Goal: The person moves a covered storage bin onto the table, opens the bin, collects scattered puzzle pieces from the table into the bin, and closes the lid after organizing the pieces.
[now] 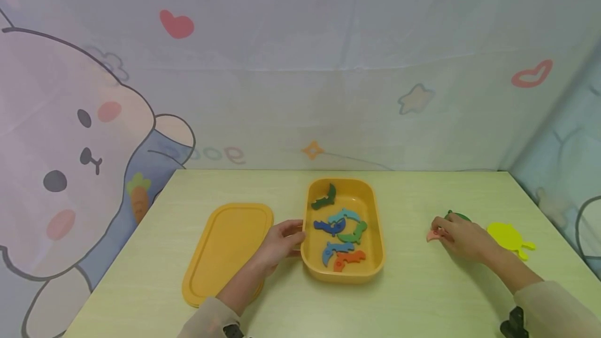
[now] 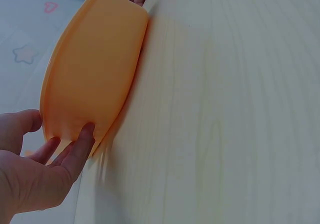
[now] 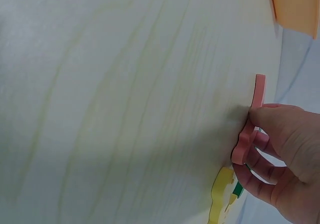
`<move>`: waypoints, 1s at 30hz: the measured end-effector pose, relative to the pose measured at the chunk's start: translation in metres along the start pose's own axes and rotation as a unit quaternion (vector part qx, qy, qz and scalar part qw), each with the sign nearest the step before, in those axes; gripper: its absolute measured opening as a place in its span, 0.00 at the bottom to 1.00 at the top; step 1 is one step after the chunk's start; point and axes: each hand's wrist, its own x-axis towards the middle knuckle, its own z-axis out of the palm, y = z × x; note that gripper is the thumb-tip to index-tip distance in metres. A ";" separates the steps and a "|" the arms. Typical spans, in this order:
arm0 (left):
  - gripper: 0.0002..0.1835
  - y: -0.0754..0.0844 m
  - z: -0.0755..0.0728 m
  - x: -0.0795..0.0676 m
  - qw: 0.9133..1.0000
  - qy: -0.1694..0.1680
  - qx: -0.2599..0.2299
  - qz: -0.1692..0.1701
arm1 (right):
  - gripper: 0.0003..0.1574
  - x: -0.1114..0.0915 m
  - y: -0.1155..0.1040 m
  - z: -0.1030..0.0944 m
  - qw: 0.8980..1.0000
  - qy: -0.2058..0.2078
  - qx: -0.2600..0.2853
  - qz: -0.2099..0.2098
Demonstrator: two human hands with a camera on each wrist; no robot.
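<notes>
My left hand [image 1: 280, 244] rests against the left side of a yellow-orange plastic box [image 1: 379, 246]. In the left wrist view its fingertips press the outer wall and the thumb lies at the rim. Inside the box lie several flat animal-shaped pieces, among them a dark blue one [image 1: 330, 227], an orange one [image 1: 349, 258] and a dark green one [image 1: 325, 197]. Right of the box, my right hand [image 1: 465, 238] pinches a pink animal-shaped piece [image 3: 245, 139] between thumb and fingers, low over the table. Its fingers partly hide the piece in the head view.
A matching yellow lid [image 1: 225, 254] lies flat left of the box, partly under my left forearm. Beyond my right hand are a green piece [image 1: 459, 216] and a bright yellow piece [image 1: 507, 237]. A printed cloth [image 1: 300, 67] hangs behind the table.
</notes>
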 end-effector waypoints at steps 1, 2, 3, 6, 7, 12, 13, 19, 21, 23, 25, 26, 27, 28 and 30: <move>0.23 0.000 0.000 0.000 1.000 0.000 0.000 0.000 | 0.14 0.000 0.000 -0.001 1.000 -0.001 -0.001 0.001; 0.23 0.000 0.000 0.000 1.000 0.000 0.001 -0.001 | 0.13 0.000 -0.001 -0.001 1.000 -0.004 0.000 0.002; 0.23 0.000 0.000 0.000 1.000 0.000 0.001 -0.001 | 0.13 0.000 -0.001 -0.002 1.000 -0.005 0.000 0.003; 0.23 0.000 0.000 0.000 1.000 0.002 0.002 -0.003 | 0.12 0.002 -0.001 -0.002 1.000 -0.005 -0.003 0.000; 0.23 0.000 0.000 0.000 1.000 0.002 0.002 -0.004 | 0.12 0.003 -0.002 -0.003 1.000 -0.001 -0.003 -0.004; 0.24 0.001 0.001 -0.001 1.000 0.000 -0.004 0.001 | 0.12 0.008 -0.003 -0.006 1.000 0.020 -0.004 -0.017; 0.24 0.002 0.001 -0.001 1.000 0.000 -0.007 0.002 | 0.12 0.010 -0.004 -0.007 1.000 0.021 -0.003 -0.016; 0.24 0.002 0.001 -0.003 1.000 -0.002 -0.009 0.008 | 0.12 0.017 -0.002 -0.015 1.000 0.016 -0.011 -0.020; 0.24 0.002 0.001 -0.002 1.000 -0.001 -0.006 0.006 | 0.12 0.020 -0.002 -0.017 0.999 0.017 -0.017 -0.027; 0.24 0.002 0.001 -0.002 1.000 0.001 -0.002 0.004 | 0.12 0.024 -0.003 -0.019 0.999 0.016 -0.017 -0.031; 0.24 0.002 0.001 -0.001 1.000 0.002 0.001 0.001 | 0.12 0.028 -0.005 -0.022 0.999 0.016 -0.014 -0.033; 0.24 0.003 0.001 -0.001 1.000 0.003 0.001 0.001 | 0.12 0.030 -0.007 -0.023 0.999 0.014 -0.012 -0.032; 0.24 0.002 0.001 -0.001 1.000 0.002 0.001 0.001 | 0.12 0.033 -0.008 -0.024 0.999 0.014 -0.009 -0.034; 0.24 0.002 0.001 -0.001 1.000 0.003 0.001 0.000 | 0.11 0.035 -0.010 -0.025 0.999 0.015 -0.007 -0.035; 0.24 0.002 0.001 -0.001 1.000 0.003 0.002 0.000 | 0.11 0.040 -0.013 -0.028 0.999 0.019 -0.006 -0.039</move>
